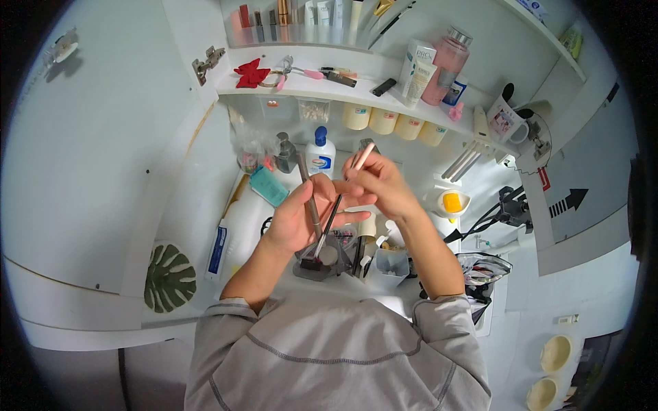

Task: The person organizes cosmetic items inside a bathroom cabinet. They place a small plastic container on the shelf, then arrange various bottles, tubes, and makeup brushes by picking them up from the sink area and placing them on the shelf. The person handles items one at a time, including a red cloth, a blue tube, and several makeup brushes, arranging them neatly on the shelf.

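My left hand (295,216) is turned partly palm up over the counter. A slim grey-brown stick (310,198), like a brush handle, stands between its thumb and fingers. A thin dark-handled makeup brush (332,220) slants down beside it from between my hands, its wide dark head (312,262) lowest; which hand bears it I cannot tell. My right hand (385,183) has its fingers closed round a pale pink stick (364,155) that points up. The two hands' fingers meet or overlap. Below them sits a dark tray (319,272) with a round pale item.
A white bottle with a blue cap (320,152), a dark pump bottle (284,152) and a teal pack (269,185) stand ahead. A clear cup (388,267) is close by on the right. Above runs a white shelf (373,98) with cosmetics. A cabinet door (96,151) stands at left.
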Demonstrator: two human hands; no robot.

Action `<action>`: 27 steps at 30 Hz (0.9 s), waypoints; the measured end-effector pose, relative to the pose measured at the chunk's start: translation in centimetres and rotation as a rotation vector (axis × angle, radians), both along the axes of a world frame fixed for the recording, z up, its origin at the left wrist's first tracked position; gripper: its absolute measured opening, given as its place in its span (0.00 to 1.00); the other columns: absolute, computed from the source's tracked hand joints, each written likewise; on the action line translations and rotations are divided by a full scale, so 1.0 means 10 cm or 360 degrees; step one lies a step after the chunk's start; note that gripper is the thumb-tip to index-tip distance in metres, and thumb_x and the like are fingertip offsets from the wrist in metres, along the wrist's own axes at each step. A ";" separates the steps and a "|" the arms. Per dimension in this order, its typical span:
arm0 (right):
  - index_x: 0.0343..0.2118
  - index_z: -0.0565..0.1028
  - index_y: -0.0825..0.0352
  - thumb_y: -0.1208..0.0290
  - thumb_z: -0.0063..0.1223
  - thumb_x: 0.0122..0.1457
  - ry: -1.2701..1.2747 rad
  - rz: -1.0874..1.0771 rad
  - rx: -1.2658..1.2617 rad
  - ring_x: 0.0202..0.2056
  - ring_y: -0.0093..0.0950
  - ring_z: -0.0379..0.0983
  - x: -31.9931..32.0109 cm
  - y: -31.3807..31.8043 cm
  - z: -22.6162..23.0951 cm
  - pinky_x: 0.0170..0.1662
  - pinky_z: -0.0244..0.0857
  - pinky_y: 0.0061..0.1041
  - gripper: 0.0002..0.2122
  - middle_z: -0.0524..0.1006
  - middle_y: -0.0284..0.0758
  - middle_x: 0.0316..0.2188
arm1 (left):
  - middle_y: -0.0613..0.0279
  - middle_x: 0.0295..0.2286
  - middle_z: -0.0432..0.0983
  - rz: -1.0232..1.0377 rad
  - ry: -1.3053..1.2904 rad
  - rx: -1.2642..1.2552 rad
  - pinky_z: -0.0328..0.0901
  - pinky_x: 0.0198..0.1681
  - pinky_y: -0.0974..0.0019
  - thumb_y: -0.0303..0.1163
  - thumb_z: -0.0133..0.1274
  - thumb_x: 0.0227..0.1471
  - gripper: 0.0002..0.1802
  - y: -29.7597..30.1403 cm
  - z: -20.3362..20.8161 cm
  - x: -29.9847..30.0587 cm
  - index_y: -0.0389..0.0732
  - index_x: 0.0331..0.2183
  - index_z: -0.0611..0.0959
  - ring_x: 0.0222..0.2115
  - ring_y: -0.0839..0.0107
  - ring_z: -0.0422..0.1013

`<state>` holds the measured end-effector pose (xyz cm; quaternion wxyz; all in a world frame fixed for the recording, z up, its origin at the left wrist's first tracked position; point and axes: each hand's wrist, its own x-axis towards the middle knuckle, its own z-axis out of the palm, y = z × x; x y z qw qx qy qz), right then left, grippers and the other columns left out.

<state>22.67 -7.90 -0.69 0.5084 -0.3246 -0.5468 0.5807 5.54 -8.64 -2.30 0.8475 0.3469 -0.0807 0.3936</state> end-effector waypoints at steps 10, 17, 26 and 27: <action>0.30 0.71 0.66 0.73 0.50 0.54 0.0461 -0.0152 -0.0116 0.22 0.15 0.65 0.24 0.10 0.03 0.25 0.61 0.12 0.04 0.71 0.27 0.23 | 0.63 0.25 0.71 0.1064 0.1008 0.0830 0.57 0.24 0.76 0.20 0.48 0.46 0.14 0.21 -0.08 -0.29 0.39 0.38 0.78 0.23 0.77 0.64; 0.28 0.70 0.65 0.70 0.49 0.55 0.0505 0.0013 -0.0302 0.19 0.13 0.62 0.08 0.16 -0.10 0.22 0.57 0.10 0.04 0.70 0.26 0.21 | 0.64 0.24 0.72 0.1442 0.0995 0.1917 0.60 0.23 0.73 0.20 0.57 0.35 0.14 0.24 0.13 -0.12 0.42 0.31 0.83 0.23 0.72 0.68; 0.33 0.73 0.65 0.68 0.50 0.56 0.0534 0.0285 -0.0512 0.21 0.10 0.64 0.02 0.20 -0.13 0.22 0.59 0.09 0.07 0.70 0.23 0.21 | 0.66 0.27 0.73 0.1922 0.0715 0.2386 0.62 0.21 0.70 0.24 0.58 0.32 0.12 0.29 0.27 -0.12 0.42 0.28 0.81 0.20 0.71 0.66; 0.35 0.73 0.66 0.68 0.49 0.56 0.0496 0.0249 -0.0460 0.21 0.11 0.64 0.05 0.21 -0.12 0.23 0.59 0.09 0.08 0.70 0.23 0.21 | 0.65 0.28 0.74 0.1936 0.0687 0.2349 0.62 0.22 0.70 0.24 0.58 0.32 0.11 0.29 0.30 -0.14 0.41 0.27 0.81 0.20 0.70 0.66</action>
